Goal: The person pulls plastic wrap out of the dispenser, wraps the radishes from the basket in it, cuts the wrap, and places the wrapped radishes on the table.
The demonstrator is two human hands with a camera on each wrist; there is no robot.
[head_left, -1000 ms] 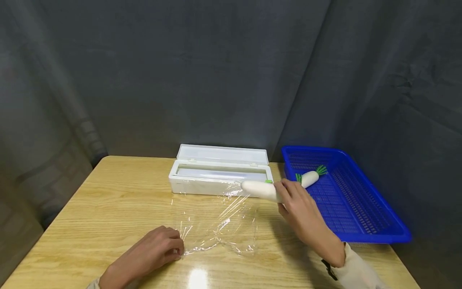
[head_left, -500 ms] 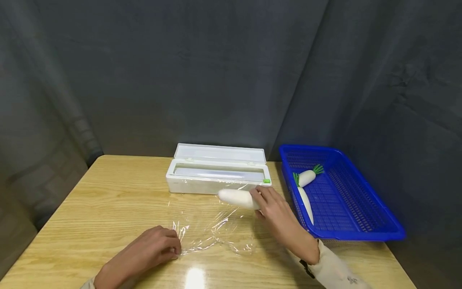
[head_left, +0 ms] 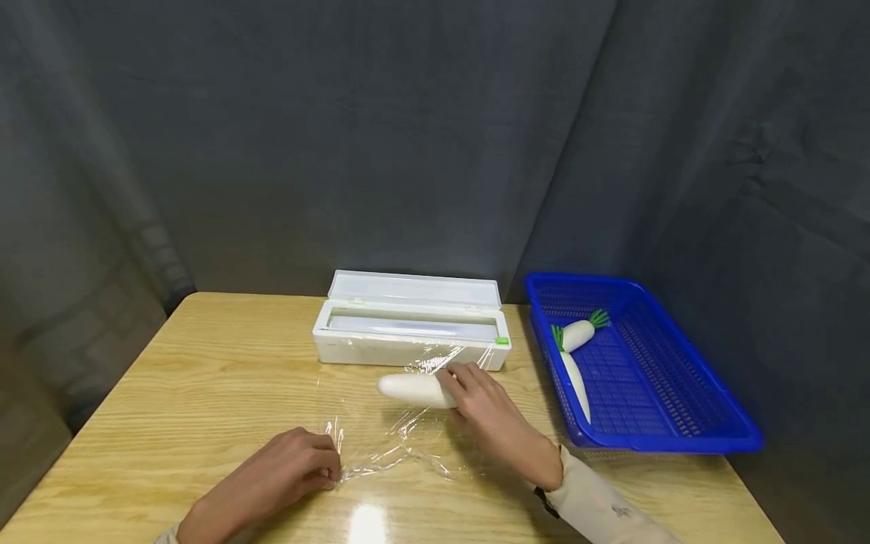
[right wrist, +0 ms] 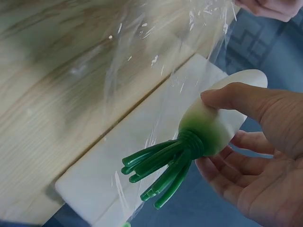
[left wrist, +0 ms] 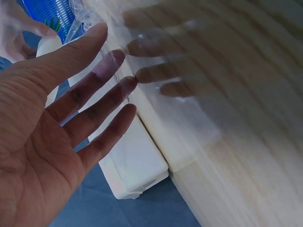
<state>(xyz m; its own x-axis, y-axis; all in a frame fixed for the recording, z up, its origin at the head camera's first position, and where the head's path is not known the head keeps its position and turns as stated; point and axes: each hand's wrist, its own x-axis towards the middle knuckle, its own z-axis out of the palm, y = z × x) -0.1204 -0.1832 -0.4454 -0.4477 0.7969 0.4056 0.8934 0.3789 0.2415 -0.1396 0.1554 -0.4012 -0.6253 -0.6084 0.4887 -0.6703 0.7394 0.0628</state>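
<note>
My right hand grips a white radish between thumb and fingers, over the sheet of plastic wrap. The right wrist view shows the radish's green stem tuft pointing away from the palm. Clear plastic wrap stretches from the front of a white wrap dispenser toward me across the table. At the wrap's near left corner rests my left hand. Its fingers look extended in the left wrist view, with fingertips on the film and thumb apart.
The dispenser's lid stands raised at the back, and a small green piece sits at its right end. On the right, a blue plastic basket contains two more white radishes with green tops. A dark curtain hangs behind the wooden table.
My right hand has carried the radish left and toward me, from beside the basket to over the plastic wrap. The left hand has stayed at the wrap's corner.
</note>
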